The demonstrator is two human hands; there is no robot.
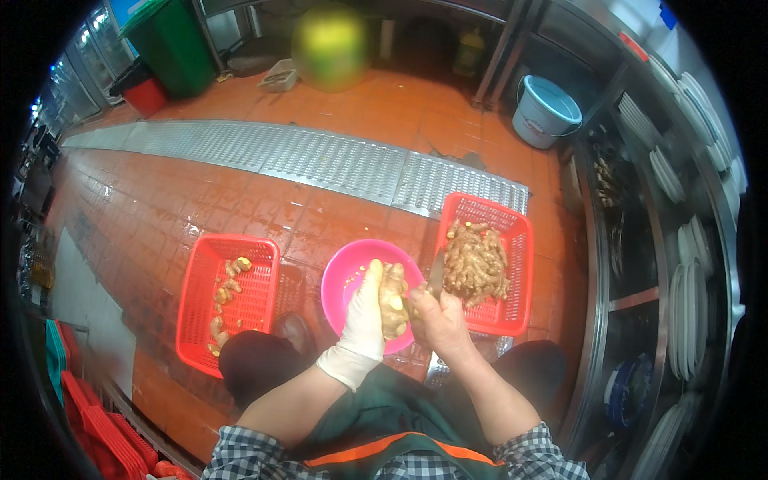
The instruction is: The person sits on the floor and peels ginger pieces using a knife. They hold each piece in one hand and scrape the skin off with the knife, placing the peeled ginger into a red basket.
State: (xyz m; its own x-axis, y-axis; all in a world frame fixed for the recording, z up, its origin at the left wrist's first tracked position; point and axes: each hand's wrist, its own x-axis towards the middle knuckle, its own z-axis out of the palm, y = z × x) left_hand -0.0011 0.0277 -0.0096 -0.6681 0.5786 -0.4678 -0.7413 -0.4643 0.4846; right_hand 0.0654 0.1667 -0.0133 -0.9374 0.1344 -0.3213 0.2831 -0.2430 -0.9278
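My left hand [362, 324], in a pale glove, grips a large piece of ginger root [393, 303] with a few cut, yellow patches on it. My bare right hand [441, 324] is closed around a knife, its blade [437, 273] pointing up and away from me. Part of the handle is hidden by the fingers. Both hands are above a pink plastic bowl [336, 270] with small scraps inside. A red plastic basket [521, 288] to the right holds a heap of ginger [477, 258]. In another red basket [198, 288], at the left, lie several smaller ginger pieces [223, 294].
Wet orange tiles [234, 198] surround the baskets, crossed by a perforated metal drain cover [336, 168]. Steel shelving with stacked white plates [687, 318] lines the right side. A light blue bucket [543, 114] stands beyond the right basket. Green [171, 48] and red [144, 96] bins are far left.
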